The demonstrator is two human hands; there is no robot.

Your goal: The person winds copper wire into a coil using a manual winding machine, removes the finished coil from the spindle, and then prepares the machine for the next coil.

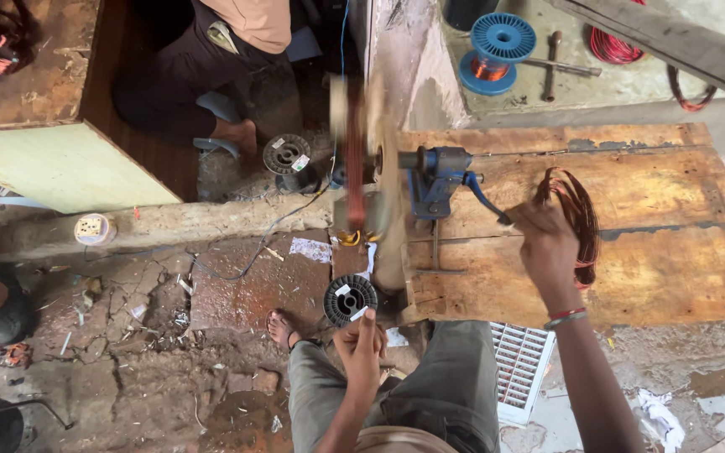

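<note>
While the left hand (361, 346) pinches what seems a thin, easily kinked wire below the black spool (350, 299), its fingers nearly closed, the right hand (545, 243) wraps its fingers round the stiff blue winder (436, 180) crank. Just beyond those fingers a springy copper coil (576, 220) lies on the desk (665, 252), best lifted by its bundled loop.

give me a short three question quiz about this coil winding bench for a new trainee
1. True or false: the right hand is on the crank handle of the blue hand winder.
2. Which lies on the wooden bench just beyond the right hand? A) a coil of copper wire B) a hammer C) a glass jar
3. What stands on the floor just ahead of the left hand?

Key
1. True.
2. A, the coil of copper wire.
3. A black wire spool.
</note>
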